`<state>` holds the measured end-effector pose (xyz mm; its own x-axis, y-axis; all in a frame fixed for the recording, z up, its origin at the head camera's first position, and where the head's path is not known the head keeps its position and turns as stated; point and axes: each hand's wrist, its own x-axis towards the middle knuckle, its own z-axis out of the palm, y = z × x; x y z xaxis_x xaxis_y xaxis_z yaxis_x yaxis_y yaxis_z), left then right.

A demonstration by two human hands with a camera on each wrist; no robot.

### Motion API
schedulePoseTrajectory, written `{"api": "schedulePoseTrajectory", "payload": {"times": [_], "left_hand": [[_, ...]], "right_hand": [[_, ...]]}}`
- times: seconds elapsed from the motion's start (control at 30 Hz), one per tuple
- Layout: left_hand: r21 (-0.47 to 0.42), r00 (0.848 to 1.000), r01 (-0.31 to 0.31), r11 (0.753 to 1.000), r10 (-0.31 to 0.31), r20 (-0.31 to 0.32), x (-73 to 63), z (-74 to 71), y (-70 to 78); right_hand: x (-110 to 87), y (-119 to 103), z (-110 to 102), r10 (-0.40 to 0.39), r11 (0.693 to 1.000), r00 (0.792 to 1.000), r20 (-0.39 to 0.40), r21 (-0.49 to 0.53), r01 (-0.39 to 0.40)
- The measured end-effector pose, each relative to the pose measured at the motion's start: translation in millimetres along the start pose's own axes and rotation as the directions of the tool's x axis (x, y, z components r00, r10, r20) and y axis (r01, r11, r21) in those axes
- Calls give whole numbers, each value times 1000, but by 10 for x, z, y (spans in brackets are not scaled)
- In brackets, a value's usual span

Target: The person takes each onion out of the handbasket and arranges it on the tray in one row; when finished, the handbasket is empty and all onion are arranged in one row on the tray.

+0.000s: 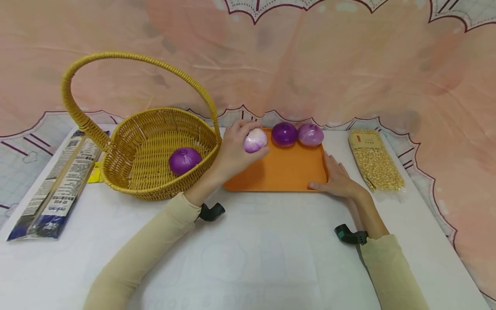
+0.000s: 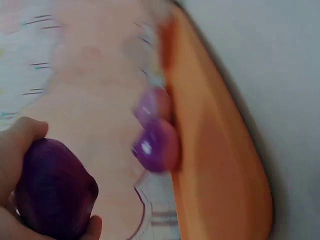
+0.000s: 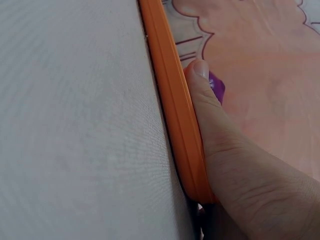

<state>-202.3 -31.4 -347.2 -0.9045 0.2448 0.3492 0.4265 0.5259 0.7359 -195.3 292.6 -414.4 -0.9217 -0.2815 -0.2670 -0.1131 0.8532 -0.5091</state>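
Note:
My left hand grips a purple-and-white onion above the left end of an orange tray. Seen from the left wrist, the fingers and thumb curl round the onion, whose shaded side looks dark purple. Two more onions, a deep purple one and a paler one, sit side by side at the tray's back edge. At the tray's front right corner, my right hand rests with straight fingers along the side. Its thumb lies along the tray's rim in the right wrist view.
A yellow wicker basket with a tall handle stands on the left, holding one purple onion. Beyond it lies a long printed packet with a yellow piece nearby. A bag of yellow kernels lies right of the tray.

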Motion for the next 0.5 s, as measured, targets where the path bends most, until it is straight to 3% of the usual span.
{"api": "schedulePoseTrajectory", "payload": {"times": [0.1,0.17,0.37,0.5], "left_hand": [[147,999,-40,988,40,2,67,72,-55],[195,1000,-23,981,19,20,102,102,-86],[197,993,79,977,-95,70,218,186,-133],[176,991,95,980,-110,78,303,242,-144]], "right_hand": [[-1,8,-11,-3,1000,1000,0,-11,3],[-1,4,-6,-9,1000,1000,0,-18,9],[-3,7,3,-7,1000,1000,5,-24,7],[-8,1,-1,-7,1000,1000,4,-16,8]]}}
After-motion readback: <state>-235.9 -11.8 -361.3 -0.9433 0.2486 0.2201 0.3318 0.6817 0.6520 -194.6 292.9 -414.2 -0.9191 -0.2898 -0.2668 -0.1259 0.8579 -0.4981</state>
